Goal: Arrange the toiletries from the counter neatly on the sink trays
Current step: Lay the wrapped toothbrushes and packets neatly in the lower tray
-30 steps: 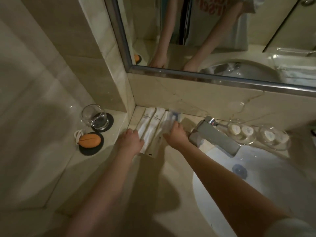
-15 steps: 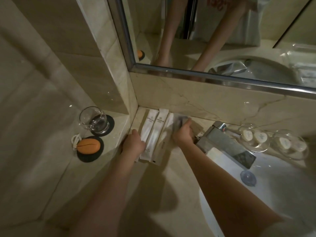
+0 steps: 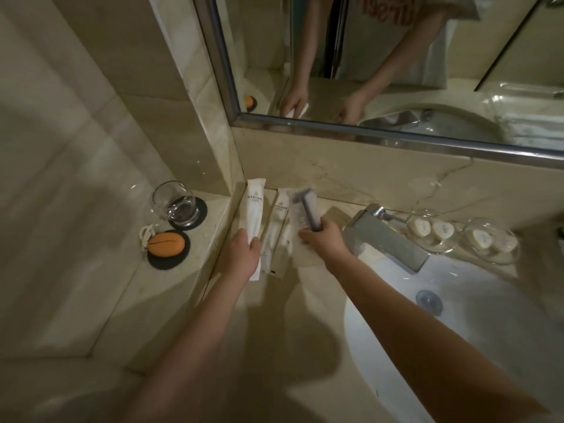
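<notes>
Our left hand [image 3: 241,258] pinches the seemingly light, slippery sachet [image 3: 254,206] at its six-o'clock end; our right hand [image 3: 324,241] grips the stiff razor [image 3: 307,209].

No legible text; packet [image 3: 255,209] print blurred.

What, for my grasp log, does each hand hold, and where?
Left hand: white sachet, near end. Right hand: wrapped razor, handle end.
</notes>
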